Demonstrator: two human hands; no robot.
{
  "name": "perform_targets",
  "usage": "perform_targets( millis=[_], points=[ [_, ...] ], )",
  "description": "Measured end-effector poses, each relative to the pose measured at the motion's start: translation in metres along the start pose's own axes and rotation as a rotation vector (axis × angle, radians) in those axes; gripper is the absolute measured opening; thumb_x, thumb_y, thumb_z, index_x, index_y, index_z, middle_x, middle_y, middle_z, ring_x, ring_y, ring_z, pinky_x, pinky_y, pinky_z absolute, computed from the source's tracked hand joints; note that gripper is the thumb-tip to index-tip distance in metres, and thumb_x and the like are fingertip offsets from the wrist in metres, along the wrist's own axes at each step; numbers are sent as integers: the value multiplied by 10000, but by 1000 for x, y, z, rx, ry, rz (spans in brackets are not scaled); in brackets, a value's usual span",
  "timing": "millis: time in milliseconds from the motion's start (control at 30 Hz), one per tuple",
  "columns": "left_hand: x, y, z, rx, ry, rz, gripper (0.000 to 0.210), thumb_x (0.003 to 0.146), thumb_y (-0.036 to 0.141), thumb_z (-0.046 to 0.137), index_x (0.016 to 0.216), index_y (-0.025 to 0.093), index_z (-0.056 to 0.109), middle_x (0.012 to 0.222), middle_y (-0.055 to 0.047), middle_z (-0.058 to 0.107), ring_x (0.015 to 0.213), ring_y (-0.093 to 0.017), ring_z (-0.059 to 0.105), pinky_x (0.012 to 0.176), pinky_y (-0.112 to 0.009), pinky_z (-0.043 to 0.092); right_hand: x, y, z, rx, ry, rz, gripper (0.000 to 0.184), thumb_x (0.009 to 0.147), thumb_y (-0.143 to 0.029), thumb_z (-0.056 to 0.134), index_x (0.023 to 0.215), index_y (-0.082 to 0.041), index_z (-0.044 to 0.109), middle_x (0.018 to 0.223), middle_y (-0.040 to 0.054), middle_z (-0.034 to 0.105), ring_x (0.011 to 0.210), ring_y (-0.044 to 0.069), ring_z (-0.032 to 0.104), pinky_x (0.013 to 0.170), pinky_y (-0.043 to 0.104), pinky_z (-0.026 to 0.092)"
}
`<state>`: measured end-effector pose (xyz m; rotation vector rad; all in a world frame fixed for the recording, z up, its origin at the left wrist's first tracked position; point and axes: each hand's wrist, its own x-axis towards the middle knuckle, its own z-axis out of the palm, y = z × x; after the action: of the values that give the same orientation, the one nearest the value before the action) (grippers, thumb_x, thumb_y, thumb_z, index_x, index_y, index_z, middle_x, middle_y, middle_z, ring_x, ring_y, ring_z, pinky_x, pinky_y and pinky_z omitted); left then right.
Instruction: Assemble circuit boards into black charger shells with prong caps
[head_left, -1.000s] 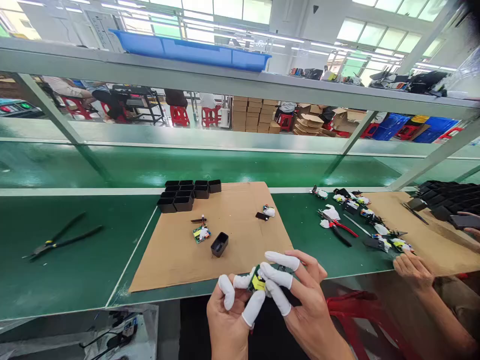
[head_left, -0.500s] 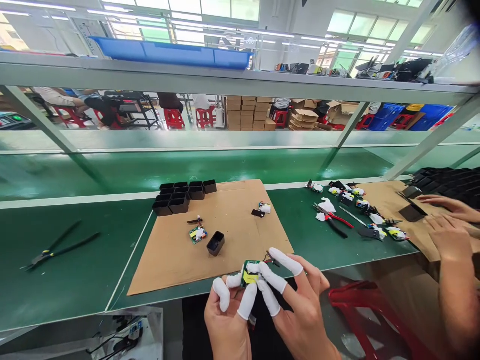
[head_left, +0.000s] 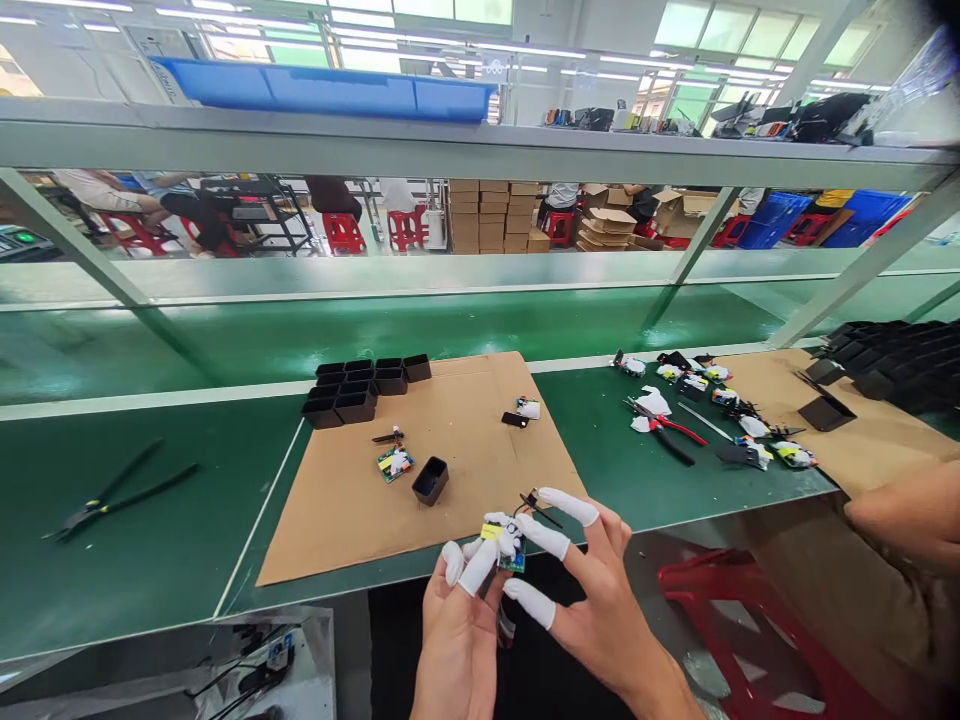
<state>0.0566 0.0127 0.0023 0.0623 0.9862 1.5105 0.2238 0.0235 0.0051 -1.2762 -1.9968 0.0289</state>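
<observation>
White finger cots cover several fingertips on both hands. My left hand (head_left: 465, 620) pinches a small circuit board (head_left: 513, 562) that carries yellow tape and white putty-like material. Beside that board, my right hand (head_left: 592, 590) has its thumb and fingers spread apart; one fingertip is at or very close to the board's upper edge. A small black part on wires (head_left: 538, 505) sticks out from the board near the right fingertips. Just beyond the hands, an open black box (head_left: 430, 482) stands on the cardboard sheet (head_left: 465, 400). Another circuit board (head_left: 394, 463) lies left of it.
Several black boxes (head_left: 354, 400) stand at the sheet's back left. Black-handled pliers (head_left: 97, 508) lie far left. Red-handled pliers (head_left: 664, 425) and several board assemblies (head_left: 754, 426) lie right. A co-worker's arm (head_left: 907, 515) is at the right edge, near a red stool (head_left: 720, 600).
The board in my left hand has turned and tilted. My right thumb has moved away from the fingers, spreading the hand. The co-worker's hands have drawn back from the black piece at the right.
</observation>
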Motion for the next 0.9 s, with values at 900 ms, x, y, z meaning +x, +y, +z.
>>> perform_targets(
  millis=[900],
  points=[
    [46,10,48,593,-408,338,447,592,329,1067,947,196,830,935,-72,827,822,-214,752,785,-271,635,56,15,11,1247,22,817,510,745,-683,945,868,-197,853,788,49,774,841,260,729,856,363,599]
  ],
)
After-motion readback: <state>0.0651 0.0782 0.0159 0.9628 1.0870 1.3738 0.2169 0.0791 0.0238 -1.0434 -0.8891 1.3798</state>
